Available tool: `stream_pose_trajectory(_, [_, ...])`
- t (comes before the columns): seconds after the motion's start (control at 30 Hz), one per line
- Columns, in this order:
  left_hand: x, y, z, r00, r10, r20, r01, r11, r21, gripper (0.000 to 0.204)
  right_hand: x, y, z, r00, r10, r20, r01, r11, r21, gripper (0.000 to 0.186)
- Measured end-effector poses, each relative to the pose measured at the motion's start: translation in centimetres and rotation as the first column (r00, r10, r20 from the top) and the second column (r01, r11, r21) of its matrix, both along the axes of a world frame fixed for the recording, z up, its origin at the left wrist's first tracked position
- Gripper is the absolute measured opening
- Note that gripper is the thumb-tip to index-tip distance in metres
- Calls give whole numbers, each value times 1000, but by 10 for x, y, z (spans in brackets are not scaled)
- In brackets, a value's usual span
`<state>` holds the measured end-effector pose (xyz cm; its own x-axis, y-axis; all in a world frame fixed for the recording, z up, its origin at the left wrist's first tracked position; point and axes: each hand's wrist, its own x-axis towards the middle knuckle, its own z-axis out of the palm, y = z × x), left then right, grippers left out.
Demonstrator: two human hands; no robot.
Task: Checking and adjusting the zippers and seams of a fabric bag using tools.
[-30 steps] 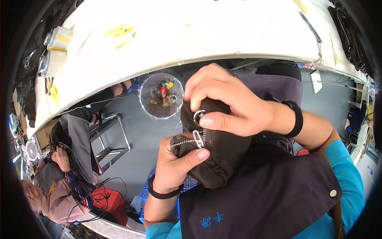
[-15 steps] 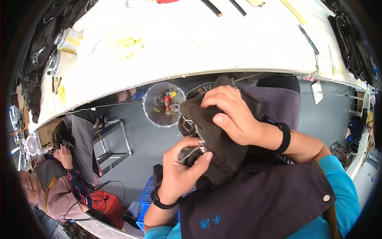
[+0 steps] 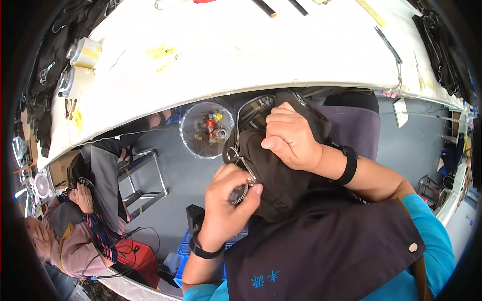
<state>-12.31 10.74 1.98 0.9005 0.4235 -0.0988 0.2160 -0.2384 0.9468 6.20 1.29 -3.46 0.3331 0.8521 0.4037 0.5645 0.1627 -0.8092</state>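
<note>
A dark brown fabric bag (image 3: pixel 281 180) with metal zippers lies over my lap, below the table's front edge. My left hand (image 3: pixel 228 203) is closed at its lower left side, thumb and fingers pinching the toothed zipper edge near the slider. Higher on the bag, my right hand (image 3: pixel 293 138) is closed with curled fingers, gripping the dark cloth. A second zipper (image 3: pixel 237 131) borders an opening at the bag's upper left, where a patterned lining shows. Part of the bag is hidden under both hands.
A white table (image 3: pixel 211 60) curves across in front, with a grey tool (image 3: pixel 388 44) on it. Beneath its edge stands a clear bin (image 3: pixel 188 143) with scraps. Blue crates (image 3: pixel 186 246) sit by my left elbow. At the left, a co-worker's hand (image 3: pixel 82 198) holds dark cloth.
My right hand has curled from a looser, spread hold into a closed grip. The bag has shifted and its upper left opening shows more. My left hand has moved slightly, still on the zipper.
</note>
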Motion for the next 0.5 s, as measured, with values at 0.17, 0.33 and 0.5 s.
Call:
stream_pose_trajectory(0.17, [11,-4,27,996,18,85,-34,981,192,17,3,10,10,995,94,-38,-89,989,115,42])
stream_pose_trajectory(0.33, [28,8,23,945,-53,321,-17,977,212,11,-14,25,10,949,105,-296,-66,988,138,32])
stream_pose_trajectory(0.5, [41,7,11,907,46,419,67,966,-250,27,-53,17,12,476,65,-877,-38,998,53,44])
